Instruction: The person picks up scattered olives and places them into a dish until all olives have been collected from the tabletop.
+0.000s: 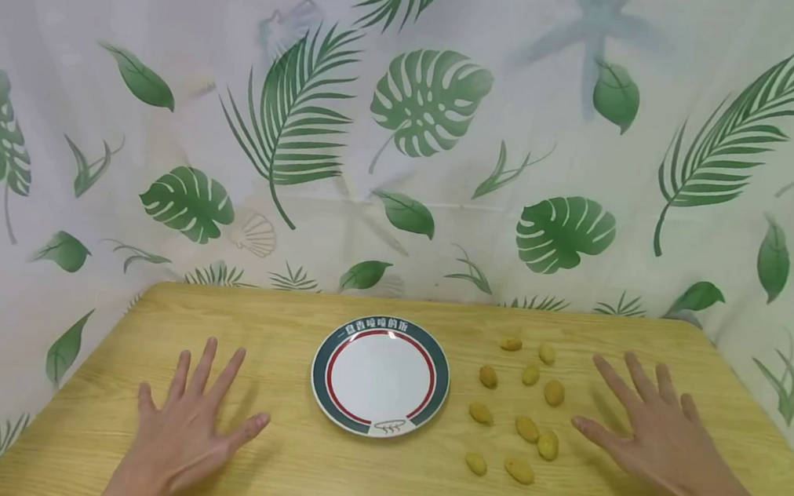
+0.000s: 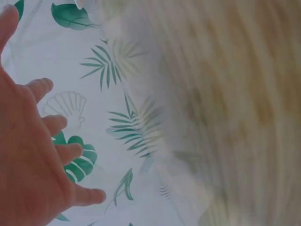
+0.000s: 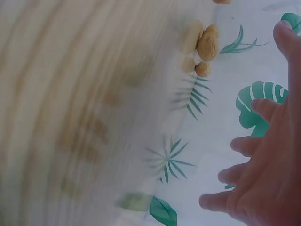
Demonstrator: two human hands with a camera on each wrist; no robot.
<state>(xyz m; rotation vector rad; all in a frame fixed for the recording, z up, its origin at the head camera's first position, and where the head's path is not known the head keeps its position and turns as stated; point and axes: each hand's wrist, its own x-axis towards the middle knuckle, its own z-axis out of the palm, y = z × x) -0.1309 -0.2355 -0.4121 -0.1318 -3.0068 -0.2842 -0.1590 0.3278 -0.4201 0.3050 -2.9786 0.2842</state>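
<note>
A round white plate (image 1: 380, 376) with a dark teal rim band, a red ring and white characters lies mid-table. To its right are scattered several small, oval, yellow-brown pieces (image 1: 526, 428) that look like dried fruit; a few (image 3: 208, 43) also show wrinkled in the right wrist view. My left hand (image 1: 179, 426), palm down with spread fingers, is left of the plate, apart from it. On the far side of the pieces, my right hand (image 1: 666, 449) is spread too, its thumb nearest them. Neither hand holds anything.
The wood-grain table (image 1: 264, 473) has rounded far corners. A pale curtain (image 1: 455, 229) printed with green leaves, shells and starfish hangs behind it and along both sides. In the wrist views the tabletop is seen at a low angle, with blurred reflections.
</note>
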